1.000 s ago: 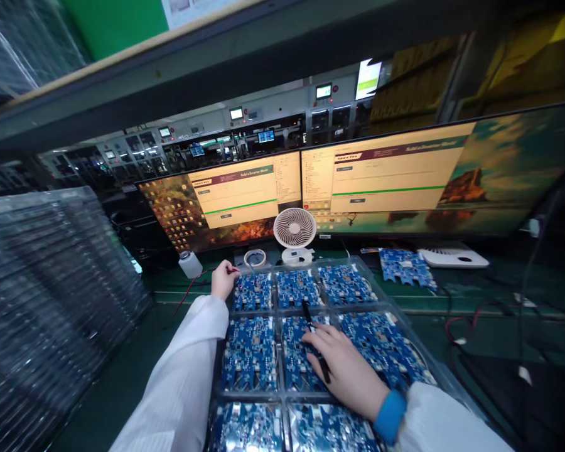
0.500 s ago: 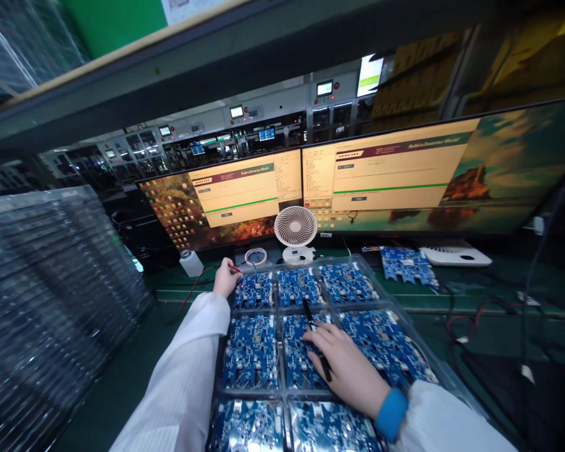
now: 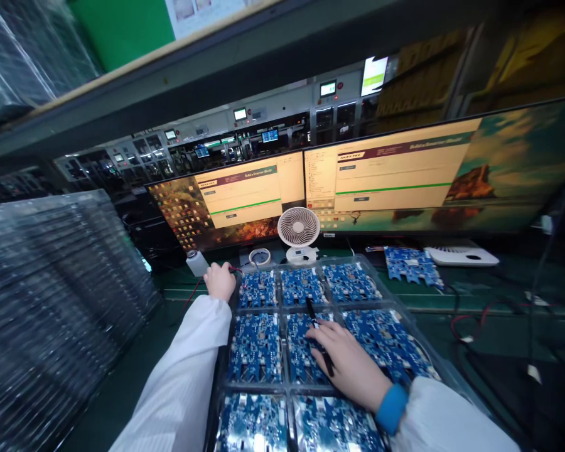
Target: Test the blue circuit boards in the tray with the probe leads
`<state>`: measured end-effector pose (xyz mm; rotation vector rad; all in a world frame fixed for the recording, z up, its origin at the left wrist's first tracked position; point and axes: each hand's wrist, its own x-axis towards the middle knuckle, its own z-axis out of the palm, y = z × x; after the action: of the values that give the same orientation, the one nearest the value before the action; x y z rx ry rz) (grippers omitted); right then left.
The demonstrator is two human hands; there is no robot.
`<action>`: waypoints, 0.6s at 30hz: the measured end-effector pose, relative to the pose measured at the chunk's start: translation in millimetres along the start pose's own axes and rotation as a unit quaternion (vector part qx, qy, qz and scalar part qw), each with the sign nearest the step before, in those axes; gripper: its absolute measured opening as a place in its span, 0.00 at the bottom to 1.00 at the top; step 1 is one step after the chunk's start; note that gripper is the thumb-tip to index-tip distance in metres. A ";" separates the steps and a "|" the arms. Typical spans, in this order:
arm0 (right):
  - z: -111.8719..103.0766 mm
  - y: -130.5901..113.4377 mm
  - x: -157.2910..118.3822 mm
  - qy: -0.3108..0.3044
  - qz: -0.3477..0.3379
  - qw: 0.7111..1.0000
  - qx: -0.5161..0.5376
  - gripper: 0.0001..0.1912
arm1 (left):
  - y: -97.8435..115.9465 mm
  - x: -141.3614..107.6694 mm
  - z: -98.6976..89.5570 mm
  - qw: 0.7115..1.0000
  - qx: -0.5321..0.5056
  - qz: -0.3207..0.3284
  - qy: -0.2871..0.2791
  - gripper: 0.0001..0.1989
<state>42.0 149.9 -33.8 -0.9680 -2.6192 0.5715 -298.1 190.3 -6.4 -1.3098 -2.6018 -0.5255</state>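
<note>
A clear plastic tray [image 3: 284,351] in front of me holds blue circuit boards [image 3: 257,342] in its compartments. Beside its far left corner, my left hand [image 3: 220,281] is closed on a thin red-and-black cable [image 3: 194,294]; the cable's end runs toward the far left board [image 3: 258,290], where a small red light glows. My right hand [image 3: 346,361] rests over the middle boards, its fingers closed round a slim black pen-like tool [image 3: 311,310]. That tool's tip points away from me, over the far middle board [image 3: 301,285]. A blue wristband [image 3: 392,408] circles my right wrist.
Behind the tray stand a small white fan [image 3: 299,227], a tape roll [image 3: 259,257] and two monitors [image 3: 390,176]. A white bottle [image 3: 196,263] is at left. Stacked clear trays [image 3: 61,301] fill the left side. Another blue board [image 3: 412,267] and loose cables lie right.
My left hand has shifted slightly left and toward me, away from the far left board. My right hand keeps its place over the boards with the black tool. The camera view has moved slightly.
</note>
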 end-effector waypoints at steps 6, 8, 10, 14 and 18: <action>5.1 4.2 -0.8 0.043 -0.026 0.999 -0.003 0.15 | -20.4 -3.2 -13.9 0.998 0.031 0.004 -0.060 0.25; 5.7 4.2 0.2 0.068 -0.040 0.997 -0.004 0.14 | -27.7 -7.7 -20.4 0.996 0.026 0.017 -0.081 0.31; 2.4 2.9 1.2 0.098 -0.058 0.993 -0.004 0.14 | -32.4 -17.8 -30.9 0.996 0.021 0.026 -0.083 0.33; -30.2 -7.4 -8.5 0.158 -0.094 0.983 -0.004 0.15 | -36.5 -64.0 -64.9 0.994 0.002 0.070 -0.084 0.31; -99.4 -27.3 -52.7 0.232 -0.131 0.963 -0.035 0.13 | -49.5 -147.6 -102.5 0.982 -0.047 0.146 -0.107 0.27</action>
<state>105.0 121.8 59.3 -0.6571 -2.2965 0.1604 -249.7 14.0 30.2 -1.8331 -2.5042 -0.4848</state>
